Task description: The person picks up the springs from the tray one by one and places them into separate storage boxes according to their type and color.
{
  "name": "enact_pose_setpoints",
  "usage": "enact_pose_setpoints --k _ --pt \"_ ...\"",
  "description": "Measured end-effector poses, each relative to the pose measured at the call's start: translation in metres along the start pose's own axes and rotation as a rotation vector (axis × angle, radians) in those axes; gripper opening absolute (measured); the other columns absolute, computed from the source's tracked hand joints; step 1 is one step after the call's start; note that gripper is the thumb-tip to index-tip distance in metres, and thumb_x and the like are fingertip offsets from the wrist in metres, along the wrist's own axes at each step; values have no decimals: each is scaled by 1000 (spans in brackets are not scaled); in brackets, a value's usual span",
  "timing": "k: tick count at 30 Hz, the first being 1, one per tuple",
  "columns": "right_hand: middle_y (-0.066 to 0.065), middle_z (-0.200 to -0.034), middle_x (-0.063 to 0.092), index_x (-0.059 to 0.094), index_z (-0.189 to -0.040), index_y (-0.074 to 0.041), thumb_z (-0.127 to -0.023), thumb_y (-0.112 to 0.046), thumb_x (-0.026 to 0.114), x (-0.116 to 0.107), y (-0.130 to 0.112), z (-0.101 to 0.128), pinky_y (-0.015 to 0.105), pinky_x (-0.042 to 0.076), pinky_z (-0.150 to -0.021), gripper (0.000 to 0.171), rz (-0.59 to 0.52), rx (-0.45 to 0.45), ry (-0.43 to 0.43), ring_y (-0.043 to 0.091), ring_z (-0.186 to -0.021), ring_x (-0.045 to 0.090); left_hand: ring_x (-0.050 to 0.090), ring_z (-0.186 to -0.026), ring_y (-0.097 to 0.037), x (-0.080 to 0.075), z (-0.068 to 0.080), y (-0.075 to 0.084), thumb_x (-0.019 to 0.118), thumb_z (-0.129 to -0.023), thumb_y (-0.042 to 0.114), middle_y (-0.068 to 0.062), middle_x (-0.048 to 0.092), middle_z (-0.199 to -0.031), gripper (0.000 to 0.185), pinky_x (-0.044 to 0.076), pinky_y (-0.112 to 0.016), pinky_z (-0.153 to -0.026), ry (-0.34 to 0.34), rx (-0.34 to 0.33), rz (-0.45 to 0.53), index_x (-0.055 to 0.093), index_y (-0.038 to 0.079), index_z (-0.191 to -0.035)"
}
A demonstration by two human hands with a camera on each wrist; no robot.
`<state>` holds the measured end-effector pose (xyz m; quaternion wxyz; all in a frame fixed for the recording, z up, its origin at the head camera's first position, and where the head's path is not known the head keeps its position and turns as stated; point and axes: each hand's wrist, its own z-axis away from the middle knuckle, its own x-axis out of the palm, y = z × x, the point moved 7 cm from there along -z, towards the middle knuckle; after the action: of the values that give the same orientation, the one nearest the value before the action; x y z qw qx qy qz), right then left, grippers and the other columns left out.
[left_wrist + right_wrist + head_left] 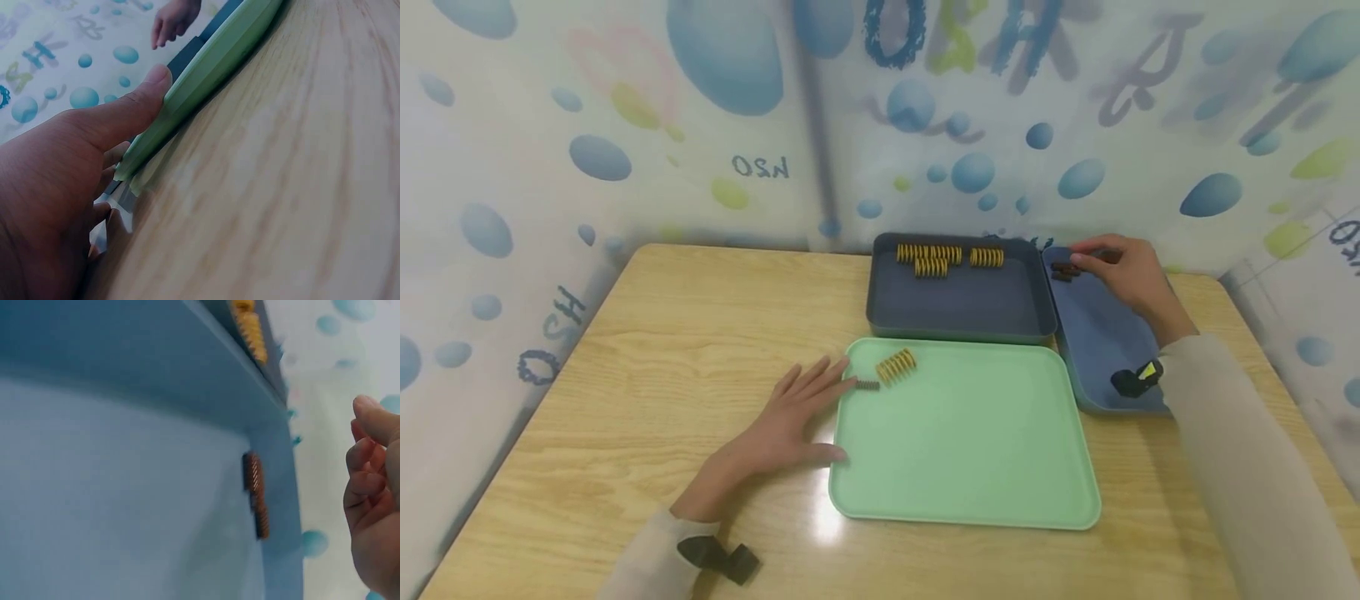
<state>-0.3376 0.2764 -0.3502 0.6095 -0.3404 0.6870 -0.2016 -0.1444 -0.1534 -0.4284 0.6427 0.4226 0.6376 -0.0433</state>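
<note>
My left hand (790, 425) lies at the left edge of the light green tray (970, 442), fingers spread, thumb and fingertips at its rim. Just beyond those fingertips, a small dark grey spring (867, 385) lies in the tray, with a larger yellow spring (896, 367) beside it. Over the far end of the blue tray (1108, 346) is my right hand (1127, 271), fingers loosely bent and nothing visible between them. Several brown springs (255, 481) lie against that tray's far wall, below the hand's fingertips.
Behind the green tray stands a dark grey tray (962, 304) with several yellow springs (931, 267) along its far side. The blue tray adjoins both on the right. A wall covering (700, 183) with printed drops rises behind the wooden table (700, 333).
</note>
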Motion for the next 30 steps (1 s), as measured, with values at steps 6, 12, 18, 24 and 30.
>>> enact_pose_setpoints --k 6,12,18,24,30 --pt "-10 -106 64 69 -118 -13 -91 -34 66 5 -23 15 19 46 -68 35 -100 -23 -2 11 -87 61 12 -144 -35 1 1 -1 69 -76 61 -6 18 -158 93 3 -58 -112 3 -2 -3 33 17 -150" --pt "-9 -103 65 66 -120 -6 -90 -27 67 18 -47 34 21 48 -67 36 -213 -17 -16 14 -87 61 11 -144 -34 1 1 -2 69 -76 60 -6 18 -158 93 1 -57 -112 -2 -2 3 33 18 -150" --pt "-2 -96 66 68 -117 -7 -89 -25 69 34 -68 51 27 47 -63 33 -306 -11 -7 21 -83 59 11 -144 -33 2 1 -4 69 -76 60 -5 19 -158 93 1 -57 -112 -2 -5 -5 33 18 -150" --pt "14 -97 65 69 -115 -17 -90 -33 67 64 -83 62 34 42 -52 30 -296 -40 -101 29 -81 57 11 -144 -33 2 0 -3 69 -76 61 -5 18 -158 92 1 -56 -112 -7 -8 -8 33 18 -150" --pt "16 -105 64 67 -116 -4 -92 -17 66 102 -113 78 44 53 -68 27 -447 -147 -245 37 -83 60 11 -144 -33 2 0 -3 69 -76 60 -6 19 -158 92 2 -56 -112 -10 -10 -16 33 18 -150"
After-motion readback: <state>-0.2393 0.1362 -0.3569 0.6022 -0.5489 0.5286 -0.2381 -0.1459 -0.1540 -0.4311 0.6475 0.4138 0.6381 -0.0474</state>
